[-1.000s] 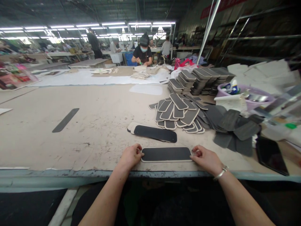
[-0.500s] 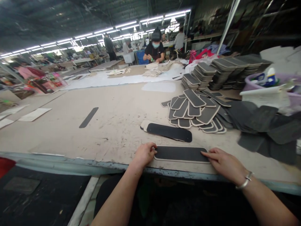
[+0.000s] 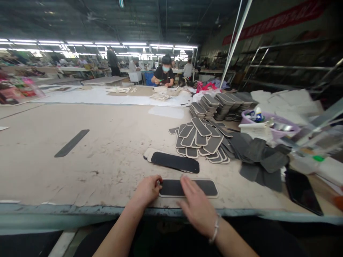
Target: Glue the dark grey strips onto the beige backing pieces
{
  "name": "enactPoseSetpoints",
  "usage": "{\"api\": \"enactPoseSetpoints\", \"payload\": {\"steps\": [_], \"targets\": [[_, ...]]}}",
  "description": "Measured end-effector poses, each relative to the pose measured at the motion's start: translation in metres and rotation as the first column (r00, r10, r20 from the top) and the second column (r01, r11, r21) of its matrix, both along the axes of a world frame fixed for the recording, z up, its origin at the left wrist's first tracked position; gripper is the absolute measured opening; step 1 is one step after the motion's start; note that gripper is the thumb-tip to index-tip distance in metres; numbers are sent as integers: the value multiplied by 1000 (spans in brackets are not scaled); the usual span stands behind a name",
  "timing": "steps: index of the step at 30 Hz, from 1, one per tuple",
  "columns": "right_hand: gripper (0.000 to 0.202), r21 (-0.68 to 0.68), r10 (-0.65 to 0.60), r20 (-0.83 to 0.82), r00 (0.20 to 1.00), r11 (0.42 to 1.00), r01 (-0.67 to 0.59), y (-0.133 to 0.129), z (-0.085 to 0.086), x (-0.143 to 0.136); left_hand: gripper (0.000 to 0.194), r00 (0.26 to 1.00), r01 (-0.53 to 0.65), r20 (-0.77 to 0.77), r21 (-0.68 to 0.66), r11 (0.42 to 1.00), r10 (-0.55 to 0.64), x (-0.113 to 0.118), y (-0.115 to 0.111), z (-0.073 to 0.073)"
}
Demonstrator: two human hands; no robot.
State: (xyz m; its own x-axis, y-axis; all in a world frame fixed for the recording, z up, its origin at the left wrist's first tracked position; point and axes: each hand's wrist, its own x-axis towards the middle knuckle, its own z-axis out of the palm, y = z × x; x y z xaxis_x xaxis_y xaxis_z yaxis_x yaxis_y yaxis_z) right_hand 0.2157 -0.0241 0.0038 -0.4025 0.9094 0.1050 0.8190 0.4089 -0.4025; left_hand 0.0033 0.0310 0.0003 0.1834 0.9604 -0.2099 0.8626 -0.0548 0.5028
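A long dark grey panel with a pale border [image 3: 206, 187] lies flat near the table's front edge. At its left end my left hand [image 3: 147, 191] is closed, fingertips pinching the edge. My right hand [image 3: 197, 203] lies flat across the panel's middle with fingers stretched out, hiding part of it. Just beyond them rests a small overlapping stack of black strips [image 3: 175, 162] with pale pieces showing at its left end. A single grey strip [image 3: 71, 143] lies apart on the left.
Bordered panels [image 3: 198, 137] are heaped to the right, with neat stacks [image 3: 209, 105] behind. Loose dark pieces [image 3: 264, 160], a purple basin [image 3: 288, 132] and a black phone-like slab [image 3: 302, 191] sit farther right. A co-worker [image 3: 164, 75] works across the table.
My right hand has moved left from the panel's right end to its middle and flattened. My left hand stays at the left end. The view has turned right.
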Motion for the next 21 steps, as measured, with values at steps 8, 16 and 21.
{"api": "enactPoseSetpoints", "payload": {"steps": [8,16,21], "targets": [[74,-14,174,101,980,985,-173,7,-36,-27,19,1000,0,8,8,1000,0,0,0,-1],[70,83,-94,328,940,994,70,3,-46,86,15,999,20,35,22,1000,-21,-2,3,-8],[74,160,-129,297,946,983,84,2,-55,84,22,973,-52,220,-102,993,74,-17,5,-7]]}}
